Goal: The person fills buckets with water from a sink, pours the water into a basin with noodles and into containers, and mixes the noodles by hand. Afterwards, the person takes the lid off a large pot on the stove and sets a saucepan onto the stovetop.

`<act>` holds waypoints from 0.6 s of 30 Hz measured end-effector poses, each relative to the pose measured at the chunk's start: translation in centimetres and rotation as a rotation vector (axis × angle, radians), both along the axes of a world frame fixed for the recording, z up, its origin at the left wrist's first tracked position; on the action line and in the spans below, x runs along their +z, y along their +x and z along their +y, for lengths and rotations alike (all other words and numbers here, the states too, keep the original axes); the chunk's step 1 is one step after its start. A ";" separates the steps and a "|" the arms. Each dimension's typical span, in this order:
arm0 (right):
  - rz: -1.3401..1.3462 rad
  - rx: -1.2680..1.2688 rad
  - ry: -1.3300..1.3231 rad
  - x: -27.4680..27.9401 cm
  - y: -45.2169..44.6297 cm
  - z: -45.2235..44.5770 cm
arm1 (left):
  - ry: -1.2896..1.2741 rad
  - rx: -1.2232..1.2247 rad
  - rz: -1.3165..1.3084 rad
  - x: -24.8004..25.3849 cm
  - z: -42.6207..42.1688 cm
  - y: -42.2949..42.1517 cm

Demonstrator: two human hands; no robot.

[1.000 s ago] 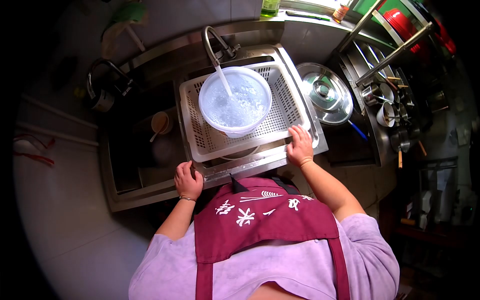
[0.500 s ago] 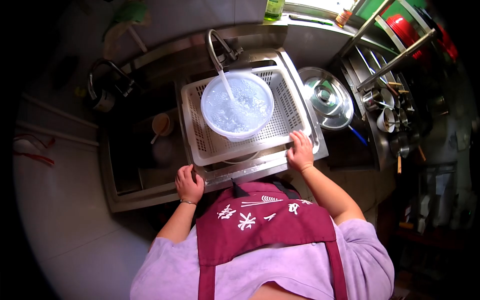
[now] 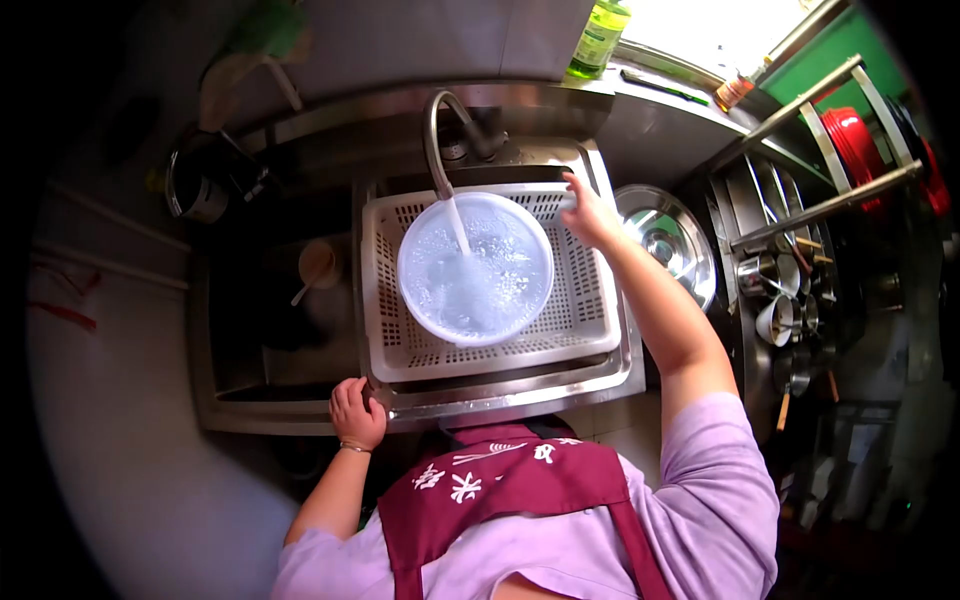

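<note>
My left hand rests at the sink's front edge, its fingers curled over the metal rim. Raised above the back right corner of the white slotted basket, my right hand holds nothing; its thumb and fingers are apart. Inside the basket stands a round, whitish tub full of bubbling water. A stream runs into it from the curved metal faucet. The basket sits over the right sink basin.
A dark left basin holds a small scoop-like container. A second faucet stands behind it. To the right are a metal lid, a rack rail and several pots. A green bottle is on the sill.
My right hand has left the basket's front right corner and moved up and back toward the faucet. My left hand stays at the sink edge. The whole view has shifted. Water keeps running.
</note>
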State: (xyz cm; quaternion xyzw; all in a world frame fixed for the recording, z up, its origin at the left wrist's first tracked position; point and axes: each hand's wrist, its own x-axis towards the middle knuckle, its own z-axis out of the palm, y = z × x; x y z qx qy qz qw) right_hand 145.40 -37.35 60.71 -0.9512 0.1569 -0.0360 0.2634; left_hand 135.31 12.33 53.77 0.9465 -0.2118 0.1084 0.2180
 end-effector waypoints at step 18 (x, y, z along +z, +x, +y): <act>-0.088 0.597 -0.426 -1.0 16.0 -1.5 | 0.034 0.032 0.003 0.7 -0.7 0.5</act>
